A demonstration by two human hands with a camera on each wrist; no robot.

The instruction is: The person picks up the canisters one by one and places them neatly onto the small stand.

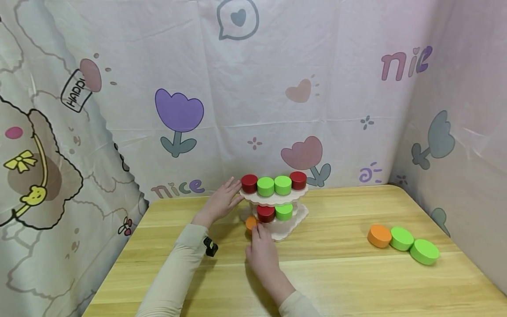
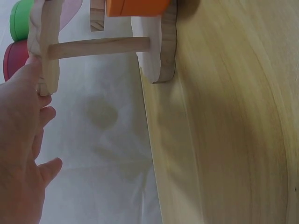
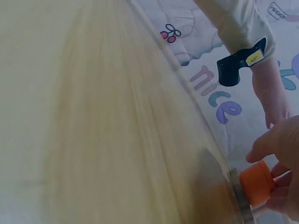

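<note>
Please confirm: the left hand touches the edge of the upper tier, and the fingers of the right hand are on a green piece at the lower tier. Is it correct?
Not quite: the piece under the right hand's fingers is the orange piece, not a green one; the right wrist view shows this. The rest of your statement stands.

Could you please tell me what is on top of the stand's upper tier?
On the upper tier, two green blocks sit between two red blocks; the surface directly beneath them is covered and cannot be seen.
</note>
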